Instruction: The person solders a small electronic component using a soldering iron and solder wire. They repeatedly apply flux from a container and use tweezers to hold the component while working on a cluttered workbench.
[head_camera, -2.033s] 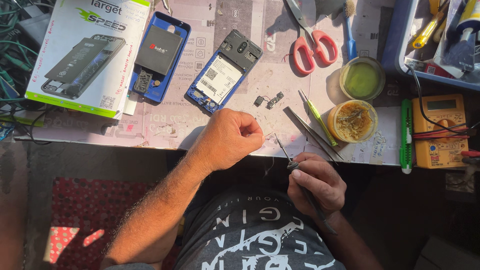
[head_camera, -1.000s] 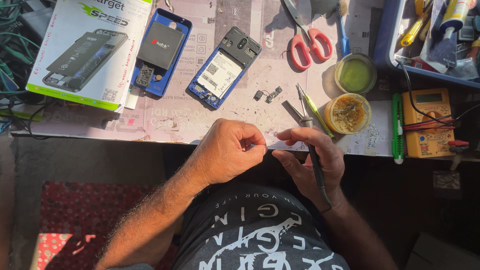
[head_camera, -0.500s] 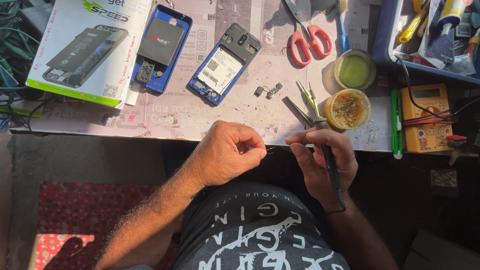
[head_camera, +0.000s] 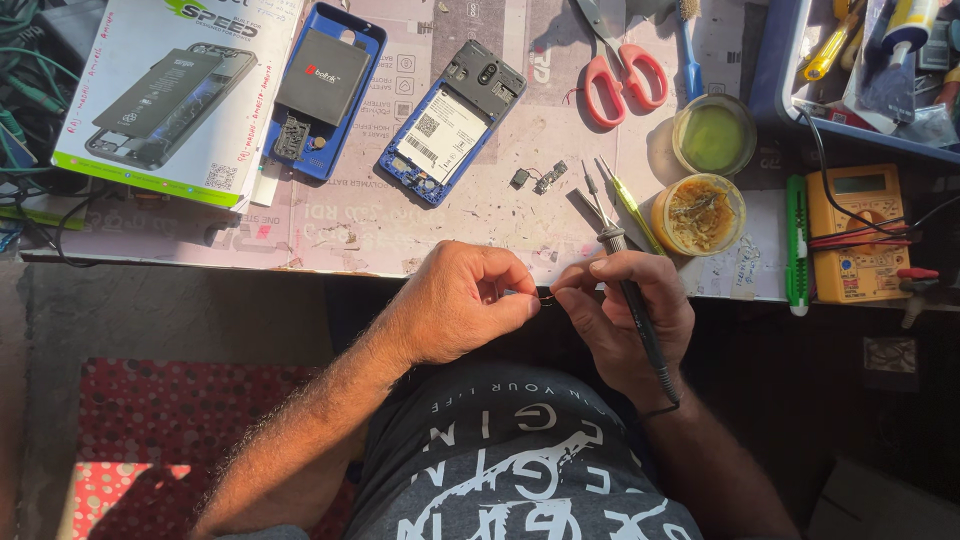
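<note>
One view, the head view, is available. Two phones are seen opened on the bench (head_camera: 480, 235): a blue phone with its battery exposed (head_camera: 322, 88) at the upper left, and a second blue phone with its board exposed (head_camera: 452, 122) just to its right; both back covers are judged to be already off. Two small loose components (head_camera: 538, 178) lie on the mat between the second phone and the hands, apart from both phones, so refitting is judged to be outstanding. The left hand (head_camera: 462, 300) is closed in a pinch, and a very small dark part (head_camera: 545, 299) is gripped between its fingertips, at the bench edge above the lap. The right hand (head_camera: 622, 312) is closed around a thin black-handled tool (head_camera: 640, 325), whose metal tip points up toward the bench, while the fingertips of this hand also meet the small part. What the part is cannot be told. A pair of tweezers (head_camera: 592, 205) and a green-handled screwdriver (head_camera: 630, 205) lie just beyond the right hand, beside a round tin of yellowish paste (head_camera: 698, 214). The work on the small part is judged to be in hand, with reassembly of the phones not yet begun.
</note>
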